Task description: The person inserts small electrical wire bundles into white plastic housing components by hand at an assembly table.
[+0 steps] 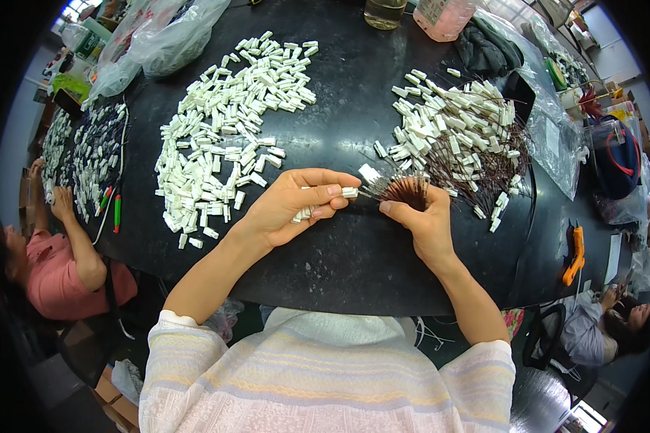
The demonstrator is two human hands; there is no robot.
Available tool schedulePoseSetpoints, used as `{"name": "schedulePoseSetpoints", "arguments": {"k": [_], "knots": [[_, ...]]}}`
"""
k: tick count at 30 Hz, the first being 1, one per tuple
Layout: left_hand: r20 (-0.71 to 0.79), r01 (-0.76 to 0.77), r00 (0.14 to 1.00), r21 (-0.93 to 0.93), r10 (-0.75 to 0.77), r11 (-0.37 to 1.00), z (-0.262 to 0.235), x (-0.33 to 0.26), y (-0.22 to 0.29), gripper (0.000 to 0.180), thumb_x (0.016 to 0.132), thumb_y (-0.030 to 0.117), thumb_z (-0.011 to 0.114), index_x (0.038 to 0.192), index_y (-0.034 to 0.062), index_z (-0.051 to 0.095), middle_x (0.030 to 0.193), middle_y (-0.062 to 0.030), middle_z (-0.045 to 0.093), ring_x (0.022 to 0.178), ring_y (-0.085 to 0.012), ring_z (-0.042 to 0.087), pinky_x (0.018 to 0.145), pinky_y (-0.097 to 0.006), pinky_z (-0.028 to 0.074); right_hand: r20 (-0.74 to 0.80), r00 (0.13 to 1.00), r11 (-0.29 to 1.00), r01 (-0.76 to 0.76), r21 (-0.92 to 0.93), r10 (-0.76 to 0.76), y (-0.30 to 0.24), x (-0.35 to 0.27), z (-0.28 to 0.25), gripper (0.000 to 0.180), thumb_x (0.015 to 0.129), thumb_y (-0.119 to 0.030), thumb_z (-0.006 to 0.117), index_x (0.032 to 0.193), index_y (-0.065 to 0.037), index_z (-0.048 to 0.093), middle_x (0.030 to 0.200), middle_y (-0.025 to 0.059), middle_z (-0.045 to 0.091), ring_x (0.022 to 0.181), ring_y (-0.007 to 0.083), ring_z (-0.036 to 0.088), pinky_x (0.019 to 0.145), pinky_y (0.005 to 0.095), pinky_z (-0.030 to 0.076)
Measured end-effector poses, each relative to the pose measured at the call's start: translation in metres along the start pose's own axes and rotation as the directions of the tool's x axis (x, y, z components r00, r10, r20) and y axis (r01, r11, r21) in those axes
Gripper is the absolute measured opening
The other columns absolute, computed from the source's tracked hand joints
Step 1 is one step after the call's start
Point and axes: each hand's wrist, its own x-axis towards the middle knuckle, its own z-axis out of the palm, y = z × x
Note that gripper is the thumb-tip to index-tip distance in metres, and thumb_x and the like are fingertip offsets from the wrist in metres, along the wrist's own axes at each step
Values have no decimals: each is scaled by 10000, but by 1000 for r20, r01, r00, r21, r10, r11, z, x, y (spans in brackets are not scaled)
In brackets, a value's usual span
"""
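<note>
Over the near part of the black table, my two hands almost meet. Between thumb and forefinger of my left hand (290, 206) is a small white plastic connector housing (349, 193), and more white housings (303, 214) are tucked under its curled fingers. A fanned bundle of dark brown wires (406, 190) with metal tips is gripped in my right hand (429, 222). One wire tip points at the housing; whether it is inside, I cannot tell. Another white housing (369, 173) sits by the bundle's tips.
A broad pile of loose white housings (220, 123) covers the table to the left. At right lies a heap of housings with brown wires (448, 123). An orange-handled tool (575, 256) rests near the right edge. Two people sit at the sides, one in a pink shirt (65, 270).
</note>
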Motion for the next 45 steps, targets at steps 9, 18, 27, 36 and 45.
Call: {"name": "schedulePoseSetpoints", "arguments": {"k": [9, 18, 27, 36, 45], "knots": [[-21, -89, 996, 135, 92, 987, 4, 0, -1, 194, 809, 43, 567, 971, -63, 559, 811, -82, 549, 641, -57, 468, 491, -138, 356, -6, 1000, 1000, 11, -7, -11, 2, 0, -1, 64, 706, -35, 614, 728, 18, 585, 639, -33, 535, 576, 22, 449, 516, 175, 346], [-107, -108, 978, 469, 178, 877, 13, -4, -5, 115, 784, 30, 585, 879, -32, 607, 645, -2, 522, 557, -30, 435, 495, -149, 312, 38, 999, 997, 42, -62, -39, 0, -2, 3, 70, 710, -29, 609, 744, 25, 579, 653, -31, 535, 591, 21, 449, 528, 180, 355], [-63, -173, 967, 545, 246, 820, 10, 0, -13, 110, 778, 19, 599, 867, -46, 589, 639, -13, 513, 540, -38, 414, 473, -160, 289, 150, 969, 959, 223, -173, -198, 9, -1, 4, 78, 726, -20, 595, 787, 27, 581, 696, -15, 552, 639, 35, 465, 562, 190, 370], [31, 27, 999, -180, -21, 983, 0, 5, 5, 321, 865, 70, 435, 1129, -112, 407, 1045, -253, 521, 644, -100, 476, 497, -176, 409, -133, 990, 999, 47, -18, -49, -4, 2, -5, 98, 790, -69, 579, 792, 28, 584, 702, 29, 584, 641, 72, 513, 616, 208, 399], [16, -20, 1000, 22, 20, 1000, -1, 0, 4, 239, 884, 165, 488, 983, -52, 507, 825, -185, 589, 519, -65, 455, 385, -150, 319, -5, 999, 999, -33, 8, 33, -6, 2, 0, 73, 782, -61, 581, 771, 11, 579, 644, 21, 582, 611, 55, 497, 574, 199, 375]]}}
